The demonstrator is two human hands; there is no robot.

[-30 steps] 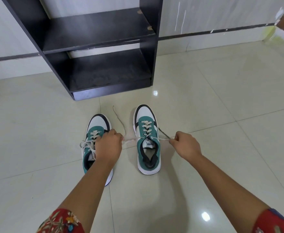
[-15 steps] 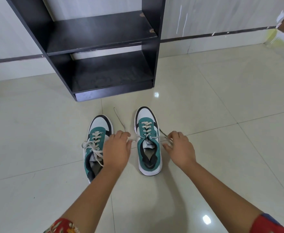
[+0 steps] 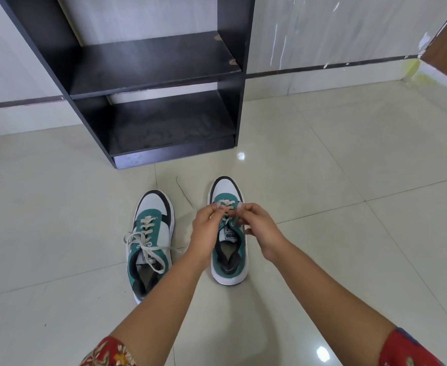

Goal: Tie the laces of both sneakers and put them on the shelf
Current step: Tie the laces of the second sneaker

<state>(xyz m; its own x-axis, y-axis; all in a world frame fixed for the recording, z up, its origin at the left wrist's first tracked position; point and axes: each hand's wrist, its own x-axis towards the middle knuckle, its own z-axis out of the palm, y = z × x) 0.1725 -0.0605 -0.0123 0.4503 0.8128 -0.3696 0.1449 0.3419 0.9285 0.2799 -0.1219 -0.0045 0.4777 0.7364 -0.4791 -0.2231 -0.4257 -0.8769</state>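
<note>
Tying right sneaker (image 3: 228, 249).
My left hand (image 3: 207, 228) and right hand (image 3: 260, 226) pinch its laces (image 3: 227, 207) together over the tongue.

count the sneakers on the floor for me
2. The left sneaker sits on the tile floor with its laces loose; the right sneaker is beside it, partly covered by both hands working its laces. None on the shelf.

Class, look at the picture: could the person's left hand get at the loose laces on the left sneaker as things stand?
Probably yes. The left hand is busy with the right sneaker's laces, but the left sneaker lies just beside it with its laces uncovered on top.
</note>
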